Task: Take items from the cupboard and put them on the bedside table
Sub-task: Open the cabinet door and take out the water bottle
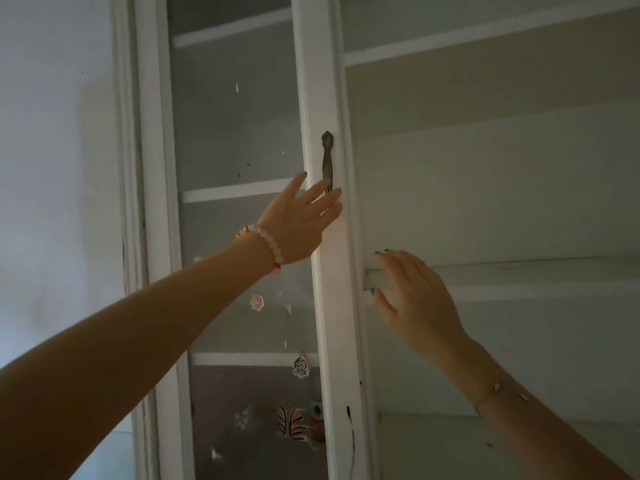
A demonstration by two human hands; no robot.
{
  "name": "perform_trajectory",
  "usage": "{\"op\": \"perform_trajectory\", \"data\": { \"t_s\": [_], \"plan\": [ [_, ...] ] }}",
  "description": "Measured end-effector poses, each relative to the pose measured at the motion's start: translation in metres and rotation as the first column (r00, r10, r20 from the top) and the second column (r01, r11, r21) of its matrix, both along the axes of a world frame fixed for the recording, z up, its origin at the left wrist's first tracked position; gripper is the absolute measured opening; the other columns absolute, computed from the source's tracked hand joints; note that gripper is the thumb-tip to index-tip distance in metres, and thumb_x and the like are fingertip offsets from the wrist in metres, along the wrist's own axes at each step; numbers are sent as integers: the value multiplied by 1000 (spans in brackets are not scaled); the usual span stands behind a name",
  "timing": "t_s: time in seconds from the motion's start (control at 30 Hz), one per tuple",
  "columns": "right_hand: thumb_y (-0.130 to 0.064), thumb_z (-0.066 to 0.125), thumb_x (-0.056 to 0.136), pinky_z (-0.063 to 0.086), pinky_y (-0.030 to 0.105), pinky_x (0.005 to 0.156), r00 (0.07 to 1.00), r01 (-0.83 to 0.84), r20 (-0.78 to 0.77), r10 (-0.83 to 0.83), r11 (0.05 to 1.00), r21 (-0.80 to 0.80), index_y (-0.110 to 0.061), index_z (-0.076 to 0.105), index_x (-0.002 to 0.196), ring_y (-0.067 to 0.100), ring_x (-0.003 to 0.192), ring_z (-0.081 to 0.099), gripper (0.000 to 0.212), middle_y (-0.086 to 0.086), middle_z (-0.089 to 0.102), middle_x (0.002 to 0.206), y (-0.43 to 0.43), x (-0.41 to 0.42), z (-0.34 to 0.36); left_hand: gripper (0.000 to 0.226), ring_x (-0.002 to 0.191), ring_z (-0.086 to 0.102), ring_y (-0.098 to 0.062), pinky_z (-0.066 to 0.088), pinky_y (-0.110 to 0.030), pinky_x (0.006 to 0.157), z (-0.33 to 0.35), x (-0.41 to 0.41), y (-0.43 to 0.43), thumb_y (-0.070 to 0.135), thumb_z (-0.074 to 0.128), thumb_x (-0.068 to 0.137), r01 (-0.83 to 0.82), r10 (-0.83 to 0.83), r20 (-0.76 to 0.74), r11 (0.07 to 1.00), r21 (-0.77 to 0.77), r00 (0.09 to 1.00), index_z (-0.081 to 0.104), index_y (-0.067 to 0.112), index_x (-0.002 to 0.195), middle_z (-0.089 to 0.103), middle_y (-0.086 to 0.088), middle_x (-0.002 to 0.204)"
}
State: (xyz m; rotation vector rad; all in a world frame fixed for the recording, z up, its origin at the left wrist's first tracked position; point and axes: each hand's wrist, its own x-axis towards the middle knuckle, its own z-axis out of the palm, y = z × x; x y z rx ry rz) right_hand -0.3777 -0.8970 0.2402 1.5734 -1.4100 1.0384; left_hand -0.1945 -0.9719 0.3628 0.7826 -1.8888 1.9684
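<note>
A tall white cupboard fills the view. Its left door (322, 98) has a glass pane and a dark metal handle (327, 157) on the frame. My left hand (298, 220), with a pink bead bracelet on the wrist, reaches up with straight fingers that touch the door frame at the handle's lower end. The right side of the cupboard stands open, with bare white shelves. My right hand (412, 296) grips the front edge of the middle shelf (519, 275) at its left end, fingers on top and thumb underneath. Behind the glass low down lie some small colourful items (294, 424), blurred.
Cartoon stickers (300, 367) are stuck on the glass pane. A plain pale wall (55, 168) runs along the left of the cupboard. More white shelves (485, 39) show above and below my right hand.
</note>
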Motion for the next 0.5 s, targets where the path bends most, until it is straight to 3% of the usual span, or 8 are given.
{"op": "perform_trajectory", "data": {
  "t_s": [0.17, 0.27, 0.43, 0.5],
  "plan": [
    [-35, 34, 85, 46, 44, 92, 1000, -4, -16, 5, 1000, 26, -5, 54, 122, 31, 113, 56, 52, 13, 61, 119, 6, -4, -3, 55, 144, 9, -30, 5, -53, 113, 20, -14, 5, 32, 26, 98, -201, 202, 37, 979, -29, 979, 15, 10, 147, 16, -8, 156],
    [-36, 34, 86, 45, 44, 94, 1000, -16, -11, 16, 998, 53, -6, 53, 123, 31, 115, 54, 52, 12, 59, 121, 9, -6, -6, 54, 143, 11, -30, 3, -54, 113, 25, -15, 7, 31, 26, 98, -225, 226, 22, 973, -47, 974, 18, 8, 146, 22, -8, 154],
    [-29, 52, 84, 45, 46, 95, 998, -67, -12, 68, 996, 64, -5, 52, 124, 33, 116, 53, 47, 14, 59, 123, 14, -7, -13, 47, 139, 22, -29, 3, -54, 113, 25, -19, 14, 27, 29, 97, -228, 230, 49, 972, -54, 972, 29, 11, 141, 33, -4, 147],
    [-32, 47, 86, 46, 47, 95, 996, -88, -8, 89, 993, 80, -5, 51, 124, 32, 116, 53, 47, 14, 58, 123, 16, -4, -15, 46, 137, 26, -28, 4, -53, 113, 25, -20, 16, 28, 28, 97, -220, 223, 46, 973, -70, 974, 31, 12, 140, 37, -3, 144]
  ]
}}
